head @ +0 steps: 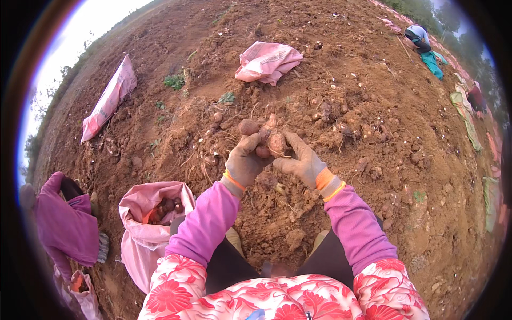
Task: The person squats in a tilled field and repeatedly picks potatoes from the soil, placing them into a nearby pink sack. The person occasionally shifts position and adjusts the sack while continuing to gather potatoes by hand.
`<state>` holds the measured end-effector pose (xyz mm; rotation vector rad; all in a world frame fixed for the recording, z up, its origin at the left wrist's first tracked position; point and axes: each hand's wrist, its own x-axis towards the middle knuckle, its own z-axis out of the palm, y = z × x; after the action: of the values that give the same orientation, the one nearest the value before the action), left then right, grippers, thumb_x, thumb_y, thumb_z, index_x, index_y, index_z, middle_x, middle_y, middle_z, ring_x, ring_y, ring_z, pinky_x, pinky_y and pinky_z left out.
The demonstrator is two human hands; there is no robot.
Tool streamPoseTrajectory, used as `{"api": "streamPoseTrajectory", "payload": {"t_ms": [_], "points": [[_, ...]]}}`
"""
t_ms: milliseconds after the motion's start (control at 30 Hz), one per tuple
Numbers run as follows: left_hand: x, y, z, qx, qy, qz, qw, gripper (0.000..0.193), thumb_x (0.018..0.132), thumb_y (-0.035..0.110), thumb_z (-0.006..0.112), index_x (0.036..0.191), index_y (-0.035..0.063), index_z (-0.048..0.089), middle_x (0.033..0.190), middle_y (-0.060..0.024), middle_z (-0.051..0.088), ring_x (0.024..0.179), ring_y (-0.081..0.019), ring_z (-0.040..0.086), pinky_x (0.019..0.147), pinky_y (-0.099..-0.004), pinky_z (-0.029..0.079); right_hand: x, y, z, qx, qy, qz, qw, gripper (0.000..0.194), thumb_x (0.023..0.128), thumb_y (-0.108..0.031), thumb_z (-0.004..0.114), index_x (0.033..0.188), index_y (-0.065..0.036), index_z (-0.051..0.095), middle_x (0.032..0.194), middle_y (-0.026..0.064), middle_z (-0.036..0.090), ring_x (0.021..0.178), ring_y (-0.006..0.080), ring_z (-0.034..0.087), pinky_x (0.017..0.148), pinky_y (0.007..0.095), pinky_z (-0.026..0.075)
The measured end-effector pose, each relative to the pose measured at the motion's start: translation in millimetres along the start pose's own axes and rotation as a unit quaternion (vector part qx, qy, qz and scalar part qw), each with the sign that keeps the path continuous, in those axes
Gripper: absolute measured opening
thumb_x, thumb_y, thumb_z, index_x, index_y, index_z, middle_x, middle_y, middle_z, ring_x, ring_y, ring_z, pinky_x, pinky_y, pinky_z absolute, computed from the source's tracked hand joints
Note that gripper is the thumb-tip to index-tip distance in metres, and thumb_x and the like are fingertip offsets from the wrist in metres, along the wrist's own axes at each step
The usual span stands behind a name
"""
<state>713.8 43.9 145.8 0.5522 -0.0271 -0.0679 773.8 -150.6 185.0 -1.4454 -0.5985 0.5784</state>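
A clump of brown taro corms, caked with soil, is held between my two gloved hands above the dug ground. My left hand cups the clump from the left, its thumb beside a rounder corm. From the right, my right hand has its fingertips against a ringed, pale-rooted corm of the clump; the thumb sits lower. Both gloves are muddy, with orange cuffs. An uncapped pink woven sack stands by my left knee, its mouth wide, with several corms inside.
Loose soil with roots and corms surrounds me. Pink sacks lie ahead. A person in purple bends at left beside another sack. Another person stoops far right; green sacks line that side.
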Motion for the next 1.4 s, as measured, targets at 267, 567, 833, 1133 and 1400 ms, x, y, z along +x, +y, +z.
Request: {"api": "streamPoseTrajectory", "payload": {"t_ms": [267,567,833,1133,1400], "points": [[0.4,-3.3,-2.0,-0.039,0.172,-0.023,0.984,0.035,0.100,0.044,0.057,0.111,0.0118,0.067,0.100,-0.0082,0.071,0.090,-0.0230,0.068,0.079,-0.0453,0.058,6.0,24.6,28.8,-0.197,0.032,-0.035,0.979,0.047,0.079,-0.009,0.080,0.124,-0.008,0.066,0.123,0.0087,0.064,0.111,0.0190,0.062,0.098,0.0323,0.050],[-20.7,31.7,5.5,0.034,0.096,-0.120,0.988,0.044,0.101,0.052,0.054,0.117,0.0133,0.065,0.104,-0.0132,0.071,0.082,-0.0290,0.069,0.070,-0.0442,0.055,17.5,-7.7,-5.0,0.056,0.121,0.089,0.987,0.069,0.083,-0.004,0.080,0.144,-0.003,0.047,0.114,0.0106,0.071,0.095,0.0103,0.065,0.077,0.0252,0.052],[-19.2,14.4,8.4,0.230,0.133,-0.210,0.941,0.050,0.100,0.048,0.052,0.126,0.0059,0.062,0.099,-0.0105,0.074,0.066,-0.0254,0.071,0.054,-0.0399,0.061,3.5,31.9,26.3,-0.373,-0.093,-0.089,0.919,0.036,0.087,-0.042,0.071,0.110,-0.014,0.073,0.107,0.0174,0.072,0.101,0.0401,0.066,0.087,0.0469,0.053],[-42.1,-11.0,-17.2,0.027,-0.026,-0.307,0.951,0.057,0.099,0.042,0.060,0.148,0.0146,0.045,0.128,-0.0174,0.066,0.101,-0.0475,0.069,0.079,-0.0561,0.060,23.3,64.2,-8.9,0.185,0.292,0.088,0.934,0.027,0.102,-0.026,0.063,0.120,-0.007,0.069,0.094,0.0031,0.071,0.085,0.0126,0.065,0.080,0.0291,0.052],[-46.0,-29.6,-19.4,-0.111,0.021,-0.283,0.953,0.058,0.095,0.054,0.059,0.128,0.0059,0.063,0.115,-0.0189,0.071,0.092,-0.0387,0.072,0.081,-0.0531,0.059,9.6,84.5,39.7,-0.146,0.172,-0.063,0.972,0.028,0.097,-0.004,0.062,0.125,-0.005,0.060,0.109,0.0042,0.071,0.104,0.0118,0.063,0.094,0.0282,0.050]]}}
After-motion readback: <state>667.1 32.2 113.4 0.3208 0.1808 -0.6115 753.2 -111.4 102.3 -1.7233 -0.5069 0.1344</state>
